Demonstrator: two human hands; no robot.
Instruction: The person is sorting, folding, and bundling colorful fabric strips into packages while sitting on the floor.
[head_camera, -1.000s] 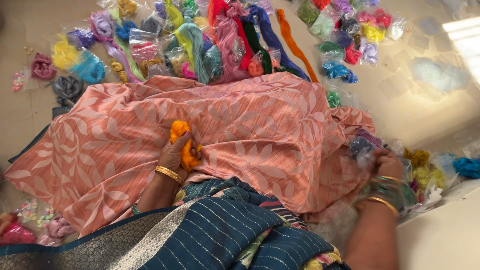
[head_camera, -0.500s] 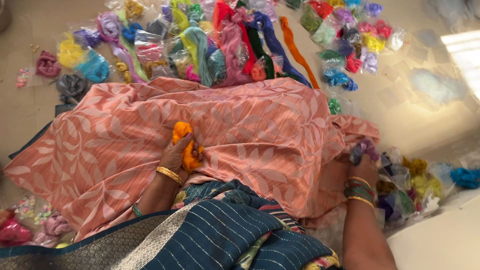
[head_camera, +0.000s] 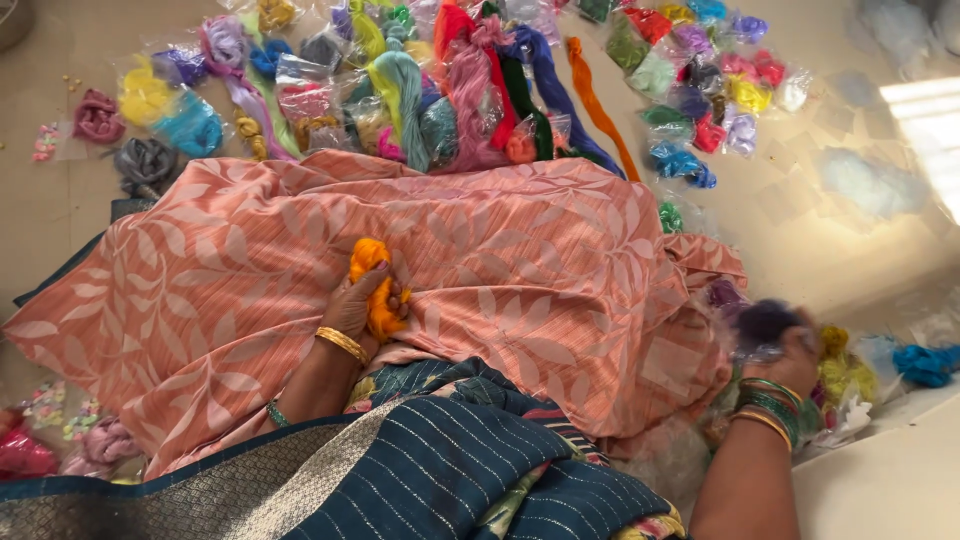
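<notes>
While clear bags (head_camera: 300, 75) hold colored yarn, left hand (head_camera: 360, 305) w/ grip clamped on orange tuft (head_camera: 372, 285).

A smooth beige floor (head_camera: 60, 210) fills the scene, strewn along its far side with clear packets of coloured fibre (head_camera: 480, 90) in pink, green, blue, yellow and purple. A bright patch of light (head_camera: 925, 115) (daylight, by its look) falls at the right. A pale flat surface (head_camera: 890, 480) occupies the lower right corner.
</notes>
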